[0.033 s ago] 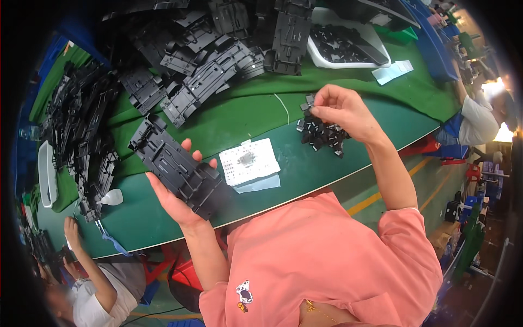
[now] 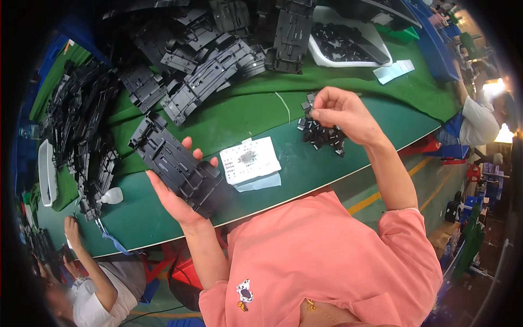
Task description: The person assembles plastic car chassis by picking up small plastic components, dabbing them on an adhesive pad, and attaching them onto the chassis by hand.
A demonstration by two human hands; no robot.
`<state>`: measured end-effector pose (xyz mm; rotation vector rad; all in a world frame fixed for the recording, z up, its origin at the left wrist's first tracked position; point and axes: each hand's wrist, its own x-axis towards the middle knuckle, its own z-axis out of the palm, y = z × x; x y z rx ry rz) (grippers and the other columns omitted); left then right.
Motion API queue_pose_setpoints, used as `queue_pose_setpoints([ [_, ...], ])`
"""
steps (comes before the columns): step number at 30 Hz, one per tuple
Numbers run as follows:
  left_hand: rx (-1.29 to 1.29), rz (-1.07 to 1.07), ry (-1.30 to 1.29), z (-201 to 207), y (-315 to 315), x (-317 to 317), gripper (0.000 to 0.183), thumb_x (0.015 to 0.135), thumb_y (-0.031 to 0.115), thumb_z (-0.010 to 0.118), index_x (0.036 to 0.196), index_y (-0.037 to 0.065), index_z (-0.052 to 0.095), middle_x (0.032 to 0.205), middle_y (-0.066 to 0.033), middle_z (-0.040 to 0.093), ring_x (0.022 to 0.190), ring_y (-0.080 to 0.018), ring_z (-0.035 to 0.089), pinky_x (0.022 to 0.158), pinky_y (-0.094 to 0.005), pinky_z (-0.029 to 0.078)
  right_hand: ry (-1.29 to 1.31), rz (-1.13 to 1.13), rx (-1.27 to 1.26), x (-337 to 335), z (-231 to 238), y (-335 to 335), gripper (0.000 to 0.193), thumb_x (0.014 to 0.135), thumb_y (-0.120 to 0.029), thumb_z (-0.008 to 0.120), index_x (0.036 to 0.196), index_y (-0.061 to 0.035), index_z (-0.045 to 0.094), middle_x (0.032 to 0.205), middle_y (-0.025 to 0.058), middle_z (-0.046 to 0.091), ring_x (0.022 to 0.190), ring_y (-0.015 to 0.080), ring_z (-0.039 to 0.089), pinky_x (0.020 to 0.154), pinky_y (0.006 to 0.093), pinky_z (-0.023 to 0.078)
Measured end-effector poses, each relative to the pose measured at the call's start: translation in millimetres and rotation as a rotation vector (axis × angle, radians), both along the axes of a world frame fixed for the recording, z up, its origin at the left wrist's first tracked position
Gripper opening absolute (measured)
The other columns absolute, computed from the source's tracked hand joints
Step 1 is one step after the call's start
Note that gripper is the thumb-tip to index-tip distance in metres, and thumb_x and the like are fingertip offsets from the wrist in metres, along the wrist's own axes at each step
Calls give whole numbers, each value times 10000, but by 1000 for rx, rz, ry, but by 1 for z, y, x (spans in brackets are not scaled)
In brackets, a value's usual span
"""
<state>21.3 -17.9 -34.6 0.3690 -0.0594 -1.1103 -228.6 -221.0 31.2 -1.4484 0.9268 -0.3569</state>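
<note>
My left hand (image 2: 182, 206) holds a long black plastic tray-like chassis (image 2: 177, 163) tilted over the near table edge. Its thumb lies along one long side and its fingertips show past the other. On the right, my right hand (image 2: 344, 111) is closed in a pinch above a heap of small black parts (image 2: 321, 135). A small black plastic part (image 2: 310, 100) shows at the pinching fingertips, partly covered by them. Between my hands a white printed card (image 2: 249, 161) lies on the green table (image 2: 294, 163), over a pale blue slip.
More black chassis (image 2: 204, 82) are piled at the back, with another stack (image 2: 81, 120) at the left. A white bin (image 2: 327, 59) of small black parts stands back right. A white empty-looking tray (image 2: 47, 173) leans at far left. Another person's hand (image 2: 72, 231) rests near the left table edge.
</note>
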Motion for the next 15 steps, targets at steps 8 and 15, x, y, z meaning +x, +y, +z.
queue_pose_setpoints([
  [8, -47, -26, -11, 1, -4, -4, 669, 961, 544, 295, 1403, 42, 316, 1350, -185, 451, 1032, -296, 586, 885, -585, 448, -138, 156, 151, 28, -3, 40, 124, 842, -73, 656, 932, -8, 601, 798, -5, 601, 744, 61, 563, 667, 214, 471],
  [15, -53, -21, 21, 1, -3, -4, 678, 961, 557, 274, 1403, 46, 318, 1355, -197, 444, 1034, -294, 588, 876, -584, 457, 95, 324, -506, 52, -14, 54, 86, 831, -36, 642, 905, 7, 639, 829, 69, 625, 727, 163, 618, 661, 274, 499],
])
